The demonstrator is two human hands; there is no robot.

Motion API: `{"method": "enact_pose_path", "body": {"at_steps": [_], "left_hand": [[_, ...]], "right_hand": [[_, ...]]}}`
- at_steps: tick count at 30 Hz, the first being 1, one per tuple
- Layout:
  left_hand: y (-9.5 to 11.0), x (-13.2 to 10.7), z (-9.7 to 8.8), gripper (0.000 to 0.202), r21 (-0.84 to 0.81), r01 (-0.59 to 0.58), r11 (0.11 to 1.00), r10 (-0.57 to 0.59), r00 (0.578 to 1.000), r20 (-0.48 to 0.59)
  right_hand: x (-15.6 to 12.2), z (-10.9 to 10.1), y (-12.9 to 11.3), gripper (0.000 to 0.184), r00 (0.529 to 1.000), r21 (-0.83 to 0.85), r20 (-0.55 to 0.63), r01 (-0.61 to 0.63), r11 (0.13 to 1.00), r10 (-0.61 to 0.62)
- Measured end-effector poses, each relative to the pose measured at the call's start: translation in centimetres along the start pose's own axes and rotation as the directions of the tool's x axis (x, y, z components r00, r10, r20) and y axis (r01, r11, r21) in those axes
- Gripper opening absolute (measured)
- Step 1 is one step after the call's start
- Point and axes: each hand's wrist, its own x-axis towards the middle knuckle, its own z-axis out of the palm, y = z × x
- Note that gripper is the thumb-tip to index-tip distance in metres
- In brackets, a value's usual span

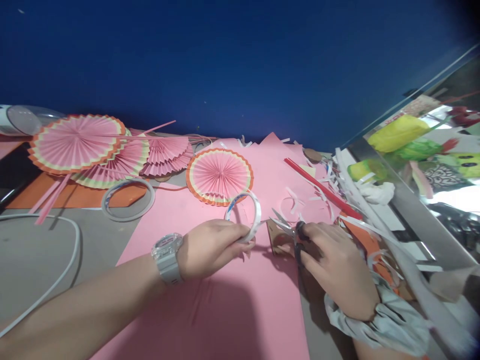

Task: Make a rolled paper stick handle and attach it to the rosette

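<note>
My left hand [215, 246], with a watch on its wrist, pinches a roll of white tape [256, 220] by its lower edge. A pair of scissors [287, 227] with dark handles is in my right hand [333, 262], the blades parted and pointing up and left toward the roll. Beneath both hands lies a large sheet of pink paper [213, 320]. Just beyond the tape rests a round pleated paper fan [220, 172], pink with a yellow and orange rim. A piece of brown cardboard [275, 237] sits partly hidden below the scissors.
More pleated fans [77, 142] overlap at the left, near a second tape roll [107, 210] and a white cable [78, 240]. A red strip [322, 188] and paper scraps lie at right. A blue partition [225, 65] rises behind; a metal-edged ledge [446, 225] bounds the right.
</note>
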Motion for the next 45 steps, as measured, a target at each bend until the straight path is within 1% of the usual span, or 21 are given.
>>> {"method": "enact_pose_path", "body": {"at_steps": [6,11,16,18,22,26,31,35,42,43,45], "left_hand": [[0.17,-0.06,-0.07,0.021,-0.002,0.025,1.0,-0.025,0.999,-0.034],[0.26,-0.1,-0.14,0.018,-0.031,0.058,0.998,-0.059,0.998,-0.031],[0.43,-0.14,-0.3,0.018,-0.045,0.119,0.992,-0.121,0.991,-0.054],[0.44,-0.15,-0.39,0.019,-0.049,0.125,0.991,-0.128,0.99,-0.059],[0.41,-0.25,-0.49,0.018,-0.062,0.112,0.992,-0.117,0.989,-0.086],[0.29,-0.39,-0.41,0.019,-0.047,0.147,0.988,-0.152,0.98,-0.126],[0.13,-0.58,-0.3,0.02,-0.04,0.139,0.99,-0.144,0.972,-0.185],[0.11,-0.76,-0.36,0.019,-0.047,0.138,0.989,-0.145,0.969,-0.202],[-0.17,-0.84,-0.07,0.016,-0.195,0.16,0.968,-0.199,0.959,-0.201],[-0.2,-0.81,-0.05,0.016,-0.189,0.164,0.968,-0.203,0.956,-0.211],[-0.22,-0.74,-0.09,0.017,-0.113,0.17,0.979,-0.193,0.953,-0.235]], "right_hand": [[-0.04,-0.06,-0.01,0.006,1.0,-0.028,-0.011,0.023,0.999,-0.023],[0.11,-0.11,-0.15,0.005,0.997,-0.046,-0.038,0.068,0.997,-0.07],[0.21,-0.23,-0.33,0.004,0.995,0.003,-0.024,0.099,0.995,-0.099],[0.22,-0.29,-0.41,0.002,0.996,0.031,-0.016,0.091,0.995,-0.091],[0.29,-0.47,-0.57,0.009,0.998,0.088,0.013,0.063,0.994,-0.064],[0.3,-0.62,-0.66,0.006,0.996,0.111,0.049,0.067,0.992,-0.073],[0.13,-0.34,-0.59,0.007,0.987,0.152,0.092,0.119,0.981,-0.134],[-0.01,-0.03,-0.54,0.008,0.975,0.19,0.084,0.189,0.963,-0.207],[-0.13,-0.02,-0.62,0.016,0.964,0.207,0.099,0.223,0.953,-0.247],[-0.16,-0.02,-0.63,0.016,0.963,0.206,0.097,0.226,0.952,-0.25],[-0.21,-0.02,-0.62,0.015,0.966,0.21,0.083,0.224,0.952,-0.246]]}}
